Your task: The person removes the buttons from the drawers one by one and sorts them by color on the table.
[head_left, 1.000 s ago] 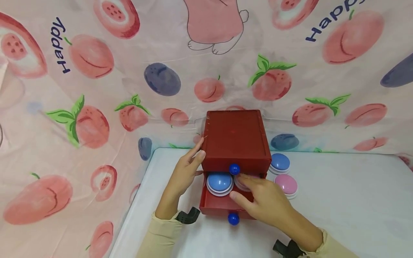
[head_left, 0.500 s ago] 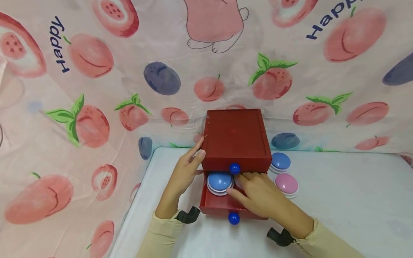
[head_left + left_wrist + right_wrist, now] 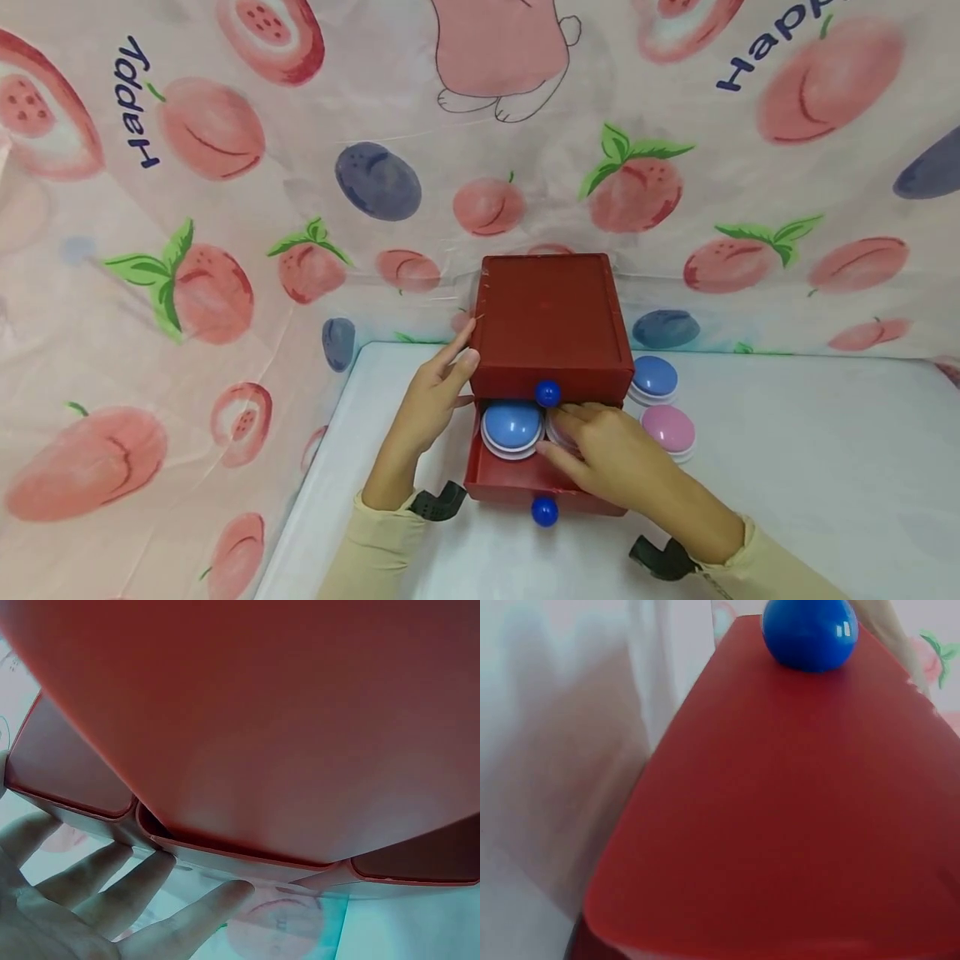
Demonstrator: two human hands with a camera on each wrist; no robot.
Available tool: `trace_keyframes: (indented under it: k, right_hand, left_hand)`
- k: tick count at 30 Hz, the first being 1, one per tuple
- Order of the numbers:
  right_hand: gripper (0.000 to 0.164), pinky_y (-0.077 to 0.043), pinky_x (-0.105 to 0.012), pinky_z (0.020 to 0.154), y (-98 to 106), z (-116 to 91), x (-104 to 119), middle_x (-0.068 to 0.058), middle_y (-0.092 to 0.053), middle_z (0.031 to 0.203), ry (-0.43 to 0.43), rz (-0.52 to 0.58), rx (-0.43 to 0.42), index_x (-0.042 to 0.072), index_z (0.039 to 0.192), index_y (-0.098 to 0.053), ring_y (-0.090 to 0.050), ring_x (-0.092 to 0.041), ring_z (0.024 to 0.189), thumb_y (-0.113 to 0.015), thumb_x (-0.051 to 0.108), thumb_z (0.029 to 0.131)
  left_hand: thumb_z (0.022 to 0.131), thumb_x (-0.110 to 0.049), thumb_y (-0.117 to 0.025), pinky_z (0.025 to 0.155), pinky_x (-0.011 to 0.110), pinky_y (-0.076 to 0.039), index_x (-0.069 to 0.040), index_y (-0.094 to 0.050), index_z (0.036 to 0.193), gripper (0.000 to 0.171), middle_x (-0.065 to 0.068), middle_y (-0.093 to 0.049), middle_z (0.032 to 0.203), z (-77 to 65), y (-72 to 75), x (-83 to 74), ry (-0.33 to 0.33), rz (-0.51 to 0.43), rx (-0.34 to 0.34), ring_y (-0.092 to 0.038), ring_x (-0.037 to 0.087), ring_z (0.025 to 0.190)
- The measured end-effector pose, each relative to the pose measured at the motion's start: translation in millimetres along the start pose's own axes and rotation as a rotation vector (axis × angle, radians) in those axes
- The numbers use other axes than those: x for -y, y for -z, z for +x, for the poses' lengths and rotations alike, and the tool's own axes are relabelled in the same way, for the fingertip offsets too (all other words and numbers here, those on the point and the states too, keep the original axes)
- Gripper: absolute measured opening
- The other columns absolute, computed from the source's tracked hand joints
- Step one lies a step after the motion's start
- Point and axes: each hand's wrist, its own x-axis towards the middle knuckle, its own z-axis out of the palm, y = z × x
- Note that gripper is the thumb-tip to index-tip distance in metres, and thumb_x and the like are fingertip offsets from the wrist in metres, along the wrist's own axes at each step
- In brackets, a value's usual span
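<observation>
A red two-drawer box (image 3: 551, 317) stands at the table's back, its lower drawer (image 3: 502, 475) pulled out. Inside that drawer sits a blue dome-topped button (image 3: 513, 425) on a white base. My right hand (image 3: 618, 454) reaches in beside it, fingers and thumb bent round a pink dome-topped button (image 3: 558, 433) that is mostly covered. With fingers spread, my left hand (image 3: 431, 396) lies against the box's left side; the left wrist view shows its fingers (image 3: 127, 892) along the red wall. The right wrist view holds the drawer front (image 3: 780, 787), not the right hand.
Right of the box, a second blue button (image 3: 655, 377) and a second pink button (image 3: 667, 429) stand on the white table (image 3: 810, 467). Blue knobs mark the upper drawer (image 3: 547, 393) and lower drawer fronts. A fruit-patterned cloth (image 3: 420, 100) hangs behind.
My right hand has shifted slightly left and deeper into the drawer, its fingers bending more round the pink button and covering more of it. The left hand stays put.
</observation>
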Motion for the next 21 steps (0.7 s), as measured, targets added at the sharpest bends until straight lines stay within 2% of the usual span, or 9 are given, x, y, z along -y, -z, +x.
trace_keyframes:
  k: [3,6,12,16,21]
  right_hand:
    - [0.032,-0.061,-0.027,0.072,3.4,-2.6,-1.9,0.004,-0.073,0.084,-0.002,0.015,-0.027,0.014,0.101,-0.075,-0.064,-0.007,0.074,-0.079,0.043,0.087]
    - [0.033,-0.063,-0.029,0.076,5.9,-4.8,-3.9,0.004,-0.075,0.090,-0.002,0.021,-0.024,0.015,0.104,-0.075,-0.067,-0.008,0.078,-0.081,0.042,0.086]
    - [0.047,-0.063,-0.033,0.076,8.2,-4.5,-3.3,0.001,-0.074,0.090,-0.070,-0.035,0.067,0.011,0.110,-0.074,-0.067,-0.012,0.079,-0.082,0.048,0.083]
    - [0.060,-0.062,-0.042,0.085,8.0,-3.0,-2.0,-0.005,-0.076,0.102,-0.077,-0.097,0.138,0.008,0.119,-0.072,-0.071,-0.022,0.091,-0.087,0.048,0.077]
    - [0.068,-0.060,-0.045,0.092,13.8,-1.7,-4.9,-0.008,-0.075,0.118,-0.075,-0.022,0.209,0.007,0.127,-0.071,-0.071,-0.027,0.105,-0.094,0.037,0.070]
  left_hand:
    - [0.106,-0.043,-0.053,0.093,0.059,-0.057,-0.044,-0.038,0.156,0.053,0.002,-0.037,0.163,0.1,-0.8,-0.6,-0.001,0.006,-0.002,-0.050,0.032,0.141]
    - [0.106,-0.042,-0.053,0.094,0.060,-0.056,-0.043,-0.037,0.156,0.053,0.002,-0.036,0.163,0.1,-2.1,-1.0,0.001,-0.005,0.005,-0.049,0.033,0.142]
    - [0.106,-0.042,-0.053,0.094,0.060,-0.056,-0.044,-0.037,0.156,0.052,0.001,-0.036,0.164,0.4,-2.1,0.1,0.005,-0.002,0.012,-0.048,0.033,0.142]
    - [0.106,-0.042,-0.053,0.093,0.060,-0.056,-0.044,-0.037,0.156,0.052,0.001,-0.036,0.164,0.0,-1.9,-1.2,0.002,0.010,0.006,-0.049,0.034,0.142]
    - [0.106,-0.042,-0.053,0.093,0.059,-0.056,-0.043,-0.038,0.156,0.052,0.001,-0.036,0.164,-0.3,-1.1,-2.9,0.000,0.015,-0.002,-0.049,0.033,0.142]
